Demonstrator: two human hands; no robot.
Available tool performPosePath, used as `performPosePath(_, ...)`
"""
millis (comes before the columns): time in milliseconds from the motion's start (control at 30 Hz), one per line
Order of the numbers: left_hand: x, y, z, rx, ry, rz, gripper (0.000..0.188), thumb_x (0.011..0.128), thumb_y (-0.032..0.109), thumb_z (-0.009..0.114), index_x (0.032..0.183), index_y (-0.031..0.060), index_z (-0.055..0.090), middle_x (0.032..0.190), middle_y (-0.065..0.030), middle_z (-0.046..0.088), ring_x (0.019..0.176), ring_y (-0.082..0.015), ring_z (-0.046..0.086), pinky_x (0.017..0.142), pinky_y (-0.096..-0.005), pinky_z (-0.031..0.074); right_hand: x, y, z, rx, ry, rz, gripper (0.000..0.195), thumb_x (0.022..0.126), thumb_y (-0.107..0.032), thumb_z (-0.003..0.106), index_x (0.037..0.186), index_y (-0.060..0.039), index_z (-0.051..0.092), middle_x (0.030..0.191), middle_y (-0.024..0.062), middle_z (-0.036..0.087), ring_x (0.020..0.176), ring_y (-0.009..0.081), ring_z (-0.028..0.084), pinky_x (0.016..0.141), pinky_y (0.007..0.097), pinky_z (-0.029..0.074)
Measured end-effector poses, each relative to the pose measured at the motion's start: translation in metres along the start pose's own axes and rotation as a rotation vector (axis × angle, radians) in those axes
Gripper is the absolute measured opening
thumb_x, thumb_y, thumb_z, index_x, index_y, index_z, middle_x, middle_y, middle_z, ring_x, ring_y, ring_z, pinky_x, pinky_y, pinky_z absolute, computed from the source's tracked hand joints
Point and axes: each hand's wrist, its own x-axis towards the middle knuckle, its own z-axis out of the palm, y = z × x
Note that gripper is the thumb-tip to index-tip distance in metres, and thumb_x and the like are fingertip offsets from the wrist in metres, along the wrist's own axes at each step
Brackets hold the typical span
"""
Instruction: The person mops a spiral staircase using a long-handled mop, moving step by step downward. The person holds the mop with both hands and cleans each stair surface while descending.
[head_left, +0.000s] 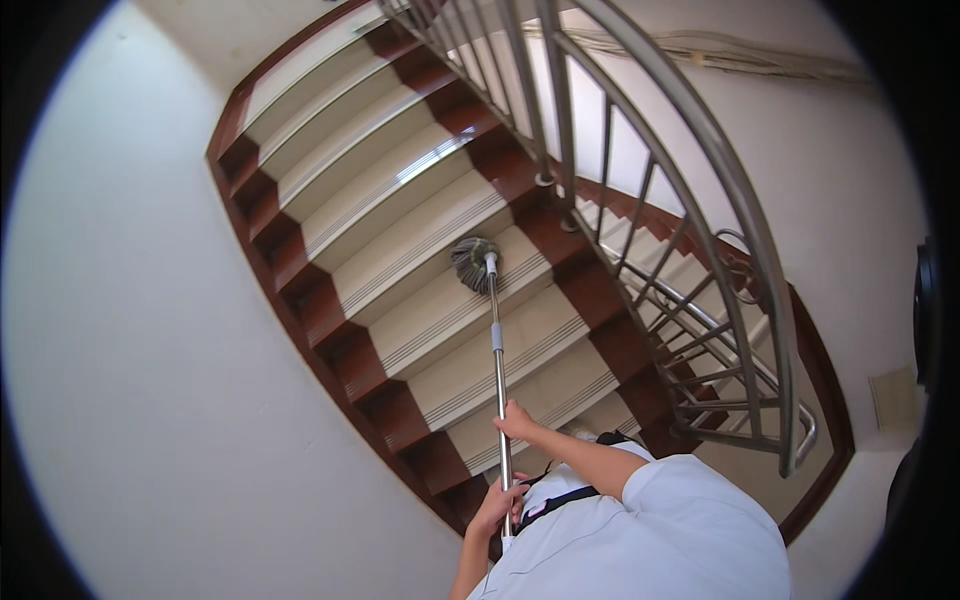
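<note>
A mop with a grey string head (474, 264) rests on a cream stair tread (427, 319), roughly mid-width of the flight. Its metal pole (500, 375) runs back towards my body. My right hand (516, 421) is closed around the pole at its middle part. Lower down, near the pole's end and close to my waist, my left hand (499, 507) grips it too. A light blue-grey sleeve joins the pole's sections above my right hand.
Dark red-brown borders (379, 352) edge the cream steps on both sides. A white wall (187, 337) stands at left. A metal handrail (739, 172) with balusters curves along the right, and another flight (645, 240) shows behind it. Cables (720, 60) run along the far wall.
</note>
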Motion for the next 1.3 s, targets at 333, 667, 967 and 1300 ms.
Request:
performPosePath(333, 0.064, 0.0, 0.037, 0.246, -0.012, 0.011, 0.025, 0.079, 0.015, 0.05, 0.101, 0.0024, 0.045, 0.045, 0.0001, 0.038, 0.031, -0.0098, 0.035, 0.029, -0.0241, 0.03, 0.009, 0.03, -0.094, 0.194, 0.208, 0.157, 0.031, 0.069, -0.02, 0.056, 0.083, 0.0061, 0.044, 0.065, 0.0142, 0.06, 0.059, 0.0241, 0.061, 0.056, 0.0322, 0.05)
performPosePath(667, -0.009, -0.042, 0.006, 0.698, 0.616, 0.12, 0.034, 0.071, 0.032, 0.055, 0.096, 0.0098, 0.055, 0.078, -0.0133, 0.062, 0.075, -0.0282, 0.06, 0.07, -0.0344, 0.045, 0.038, 0.027, 0.04, 0.042, 0.317, -0.004, 0.028, 0.073, -0.024, 0.054, 0.071, 0.0027, 0.046, 0.056, 0.0123, 0.055, 0.046, 0.0221, 0.057, 0.046, 0.0341, 0.047)
performPosePath(967, -0.087, -0.12, -0.042, -0.019, 0.932, 0.109, 0.024, 0.075, 0.021, 0.053, 0.091, 0.0033, 0.054, 0.056, -0.0084, 0.054, 0.042, -0.0162, 0.053, 0.045, -0.0295, 0.042, -0.066, -0.055, 0.181, 0.159, -0.891, 0.119, 0.017, 0.077, -0.004, 0.048, 0.087, 0.007, 0.04, 0.068, 0.0158, 0.056, 0.054, 0.0243, 0.06, 0.05, 0.0382, 0.055)
performPosePath(1300, -0.084, -0.085, -0.07, -0.078, 0.71, 0.12, 0.017, 0.077, 0.013, 0.05, 0.09, 0.002, 0.048, 0.049, -0.0025, 0.043, 0.034, -0.0099, 0.041, 0.03, -0.0244, 0.034, -0.046, -0.068, 0.168, 0.294, -0.886, 0.222, 0.013, 0.077, -0.003, 0.049, 0.077, 0.0095, 0.044, 0.07, 0.0152, 0.053, 0.06, 0.0284, 0.062, 0.052, 0.0418, 0.056)
